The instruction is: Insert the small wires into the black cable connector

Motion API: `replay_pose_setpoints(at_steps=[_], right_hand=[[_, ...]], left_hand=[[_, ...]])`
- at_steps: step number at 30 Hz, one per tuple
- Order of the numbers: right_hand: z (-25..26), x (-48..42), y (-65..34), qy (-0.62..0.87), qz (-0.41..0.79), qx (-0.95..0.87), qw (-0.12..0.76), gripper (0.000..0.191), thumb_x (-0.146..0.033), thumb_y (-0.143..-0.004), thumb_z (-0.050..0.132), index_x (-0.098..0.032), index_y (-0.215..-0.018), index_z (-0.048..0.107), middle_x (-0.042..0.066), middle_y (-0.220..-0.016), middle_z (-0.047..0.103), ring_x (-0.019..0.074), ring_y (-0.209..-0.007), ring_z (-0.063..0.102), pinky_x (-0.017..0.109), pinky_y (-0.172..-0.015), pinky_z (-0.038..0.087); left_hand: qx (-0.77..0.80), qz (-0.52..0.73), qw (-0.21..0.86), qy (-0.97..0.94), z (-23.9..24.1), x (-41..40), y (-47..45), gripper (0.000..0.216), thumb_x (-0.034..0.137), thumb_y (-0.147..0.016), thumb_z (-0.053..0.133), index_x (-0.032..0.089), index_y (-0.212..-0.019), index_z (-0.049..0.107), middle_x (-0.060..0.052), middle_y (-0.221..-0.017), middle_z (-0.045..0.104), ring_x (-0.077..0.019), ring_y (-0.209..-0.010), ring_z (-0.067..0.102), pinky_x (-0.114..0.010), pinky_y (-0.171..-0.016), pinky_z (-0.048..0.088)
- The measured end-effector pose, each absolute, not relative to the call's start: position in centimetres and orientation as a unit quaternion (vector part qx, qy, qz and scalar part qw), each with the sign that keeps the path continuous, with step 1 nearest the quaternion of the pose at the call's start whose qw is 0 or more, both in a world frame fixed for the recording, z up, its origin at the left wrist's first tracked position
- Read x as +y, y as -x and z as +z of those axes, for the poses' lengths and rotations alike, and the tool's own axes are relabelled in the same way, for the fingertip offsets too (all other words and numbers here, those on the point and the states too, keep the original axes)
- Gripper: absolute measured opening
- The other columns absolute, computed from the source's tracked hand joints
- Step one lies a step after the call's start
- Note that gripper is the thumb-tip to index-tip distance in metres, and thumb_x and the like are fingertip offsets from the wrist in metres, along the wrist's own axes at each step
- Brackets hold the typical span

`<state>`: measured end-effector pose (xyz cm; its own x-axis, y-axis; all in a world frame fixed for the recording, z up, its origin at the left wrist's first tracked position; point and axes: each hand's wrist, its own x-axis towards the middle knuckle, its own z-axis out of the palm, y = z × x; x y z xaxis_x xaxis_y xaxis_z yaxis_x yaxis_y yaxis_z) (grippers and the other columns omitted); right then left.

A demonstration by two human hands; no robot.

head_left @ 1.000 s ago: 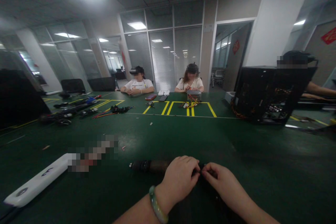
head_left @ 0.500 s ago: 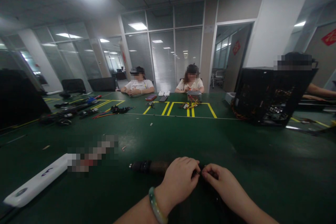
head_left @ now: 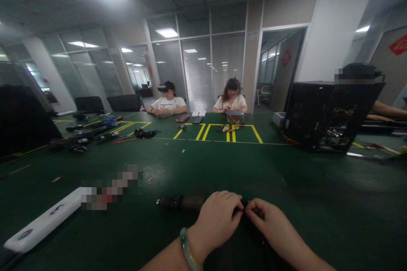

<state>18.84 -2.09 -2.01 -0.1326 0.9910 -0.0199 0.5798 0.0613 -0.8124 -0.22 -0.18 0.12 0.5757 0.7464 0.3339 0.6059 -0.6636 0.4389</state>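
My left hand, with a green bangle on its wrist, is curled over the right end of a dark cylindrical tool that lies on the green table. My right hand meets it fingertip to fingertip. Both hands pinch a small dark part between them that I cannot make out. The tool's left end sticks out past my left hand.
A long white object lies at the front left. Tools and cables lie at the far left. A black open computer case stands at the right. Two people sit at the far side, and another person sits behind the case.
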Motion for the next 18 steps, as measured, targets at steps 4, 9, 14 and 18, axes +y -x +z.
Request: replay_pose_setpoints(at_steps=[4, 9, 14, 18], right_hand=[[-2.01, -2.07, -18.71, 0.595, 0.333, -0.668, 0.298, 0.018, -0.03, -0.087, 0.052, -0.021, -0.081, 0.066, -0.001, -0.075, 0.068, 0.0166, -0.07, 0.062, 0.023, -0.059, 0.04], [-2.04, -2.05, -18.75, 0.59, 0.354, -0.66, 0.301, 0.02, -0.032, -0.088, 0.051, -0.02, -0.083, 0.067, 0.0, -0.076, 0.069, 0.0169, -0.071, 0.062, 0.023, -0.06, 0.04], [-1.99, -2.13, -18.81, 0.576, 0.378, -0.655, 0.311, 0.02, -0.033, -0.088, 0.053, -0.02, -0.084, 0.068, 0.0, -0.077, 0.069, 0.017, -0.072, 0.062, 0.023, -0.06, 0.04], [-2.03, -2.1, -18.84, 0.568, 0.389, -0.652, 0.317, 0.018, -0.032, -0.087, 0.054, -0.02, -0.083, 0.068, 0.0, -0.077, 0.068, 0.0172, -0.073, 0.062, 0.023, -0.061, 0.041]], left_hand=[[0.39, 0.249, 0.136, -0.876, 0.04, -0.12, 0.09, 0.012, 0.015, -0.082, 0.062, 0.022, -0.092, 0.061, 0.002, -0.112, 0.064, -0.0195, -0.104, 0.057, -0.037, -0.093, 0.042], [0.396, 0.238, 0.129, -0.878, 0.37, -0.31, 0.0, 0.011, 0.015, -0.082, 0.061, 0.022, -0.09, 0.061, 0.002, -0.113, 0.064, -0.0194, -0.104, 0.057, -0.036, -0.093, 0.042], [0.392, 0.238, 0.132, -0.879, 0.72, -0.42, 0.03, 0.011, 0.014, -0.081, 0.06, 0.021, -0.09, 0.06, 0.0, -0.114, 0.064, -0.0205, -0.105, 0.057, -0.037, -0.092, 0.043], [0.396, 0.233, 0.129, -0.878, 0.78, -0.43, 0.03, 0.011, 0.014, -0.081, 0.06, 0.021, -0.089, 0.06, 0.001, -0.115, 0.063, -0.0192, -0.106, 0.057, -0.036, -0.093, 0.043]])
